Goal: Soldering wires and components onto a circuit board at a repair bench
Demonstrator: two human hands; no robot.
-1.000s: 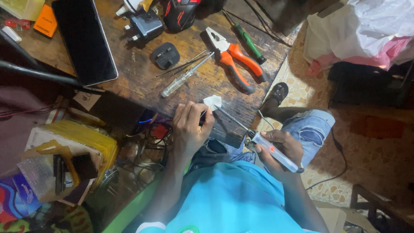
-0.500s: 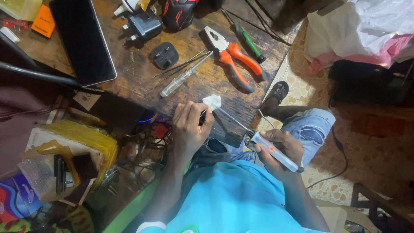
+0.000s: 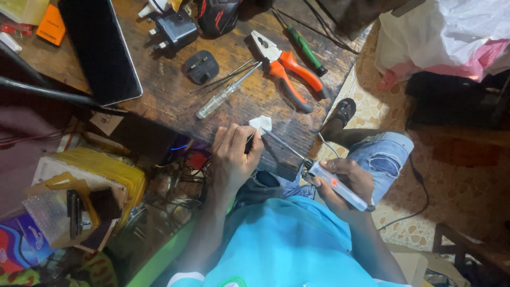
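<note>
The left hand (image 3: 234, 154) rests knuckles up, fingers curled in a tight pinch, forearm stretched forward. The right hand (image 3: 345, 183) is closed in a grip, wrist bent inward.

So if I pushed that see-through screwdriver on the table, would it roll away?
Probably a little. The clear-handled screwdriver looks round and slim and lies flat on the wooden table, so a sideways nudge would likely roll it. It seems stiff and light, easy to pick up. The thin metal rods beside it and the orange-handled pliers nearby might stop it.
</note>
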